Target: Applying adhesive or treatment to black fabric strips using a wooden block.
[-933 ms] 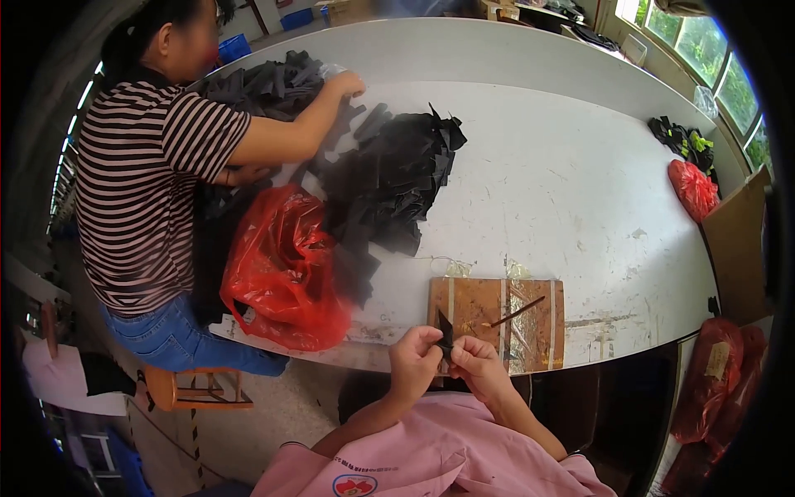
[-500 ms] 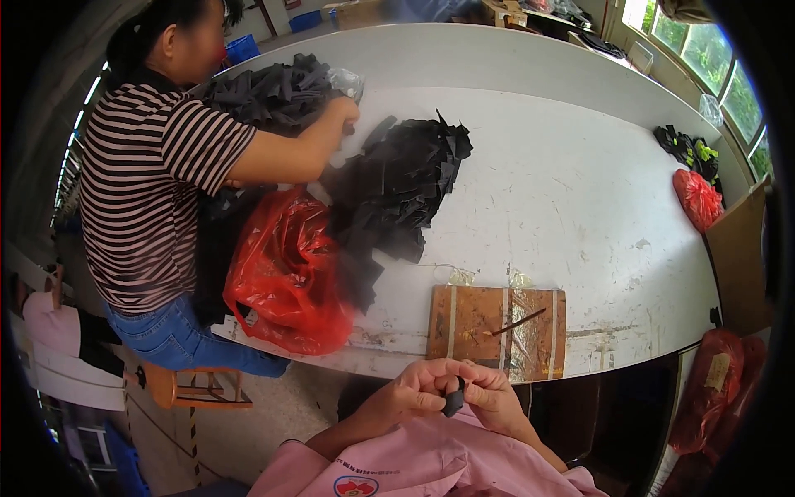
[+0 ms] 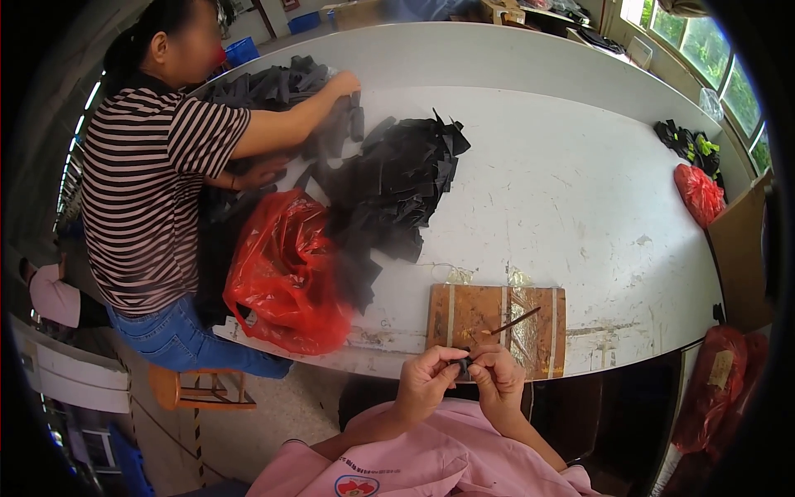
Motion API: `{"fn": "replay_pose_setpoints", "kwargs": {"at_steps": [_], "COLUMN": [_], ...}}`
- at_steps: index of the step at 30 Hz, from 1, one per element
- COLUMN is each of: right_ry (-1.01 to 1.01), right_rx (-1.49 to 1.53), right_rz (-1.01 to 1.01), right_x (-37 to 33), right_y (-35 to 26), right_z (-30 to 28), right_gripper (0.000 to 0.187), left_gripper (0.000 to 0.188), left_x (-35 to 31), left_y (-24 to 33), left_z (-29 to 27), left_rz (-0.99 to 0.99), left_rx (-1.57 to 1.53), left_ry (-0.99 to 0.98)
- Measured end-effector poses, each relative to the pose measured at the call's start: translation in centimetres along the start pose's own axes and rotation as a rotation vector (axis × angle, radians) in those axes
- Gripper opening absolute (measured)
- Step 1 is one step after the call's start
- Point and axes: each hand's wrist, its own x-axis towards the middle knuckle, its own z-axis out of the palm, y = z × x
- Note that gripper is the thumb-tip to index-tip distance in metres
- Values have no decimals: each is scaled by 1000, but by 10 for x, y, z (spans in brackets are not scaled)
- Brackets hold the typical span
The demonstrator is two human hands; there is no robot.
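The left hand (image 3: 426,385) and the right hand (image 3: 499,383) meet at the table's near edge, thumbs and fingertips closed together on one small black piece (image 3: 464,368), which lies between them, partly hidden by the fingers. Just beyond is one brown board (image 3: 476,306) with three pale strips across it, and one thin dark stick (image 3: 517,320) lying on top.

On the white table (image 3: 563,190), a heap of black pieces (image 3: 406,174), too overlapped to count, spreads to the left. One large red bag (image 3: 286,290) crowds the near left edge, beside a co-worker (image 3: 141,199) in a striped top, sitting on one wooden stool (image 3: 166,386). One smaller red bag (image 3: 700,195) lies at the far right.

The pink shirt (image 3: 397,451) carries a line of lettering and a round badge (image 3: 357,486); a pale label (image 3: 720,369) marks a red package (image 3: 708,398) at lower right.
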Motion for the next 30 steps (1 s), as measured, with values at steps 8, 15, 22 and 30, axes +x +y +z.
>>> {"fn": "replay_pose_setpoints", "kwargs": {"at_steps": [8, 15, 22, 30], "right_ry": [10, -101, -146, 29], "right_rx": [-29, 584, 903, 164], "right_rz": [50, 441, 522, 150], "right_x": [6, -4, -9, 28], "right_y": [2, -4, -28, -54], "right_z": [-1, -5, -6, -29], "right_gripper": [9, 15, 15, 24], "left_gripper": [10, 19, 34, 39], "left_x": [5, 11, 4, 17], "left_y": [4, 10, 23, 70], "left_z": [0, -17, -16, 11], "left_rz": [46, -173, -233, -231], "left_rx": [9, -452, -674, -884], "left_ry": [51, -196, -666, -811]}}
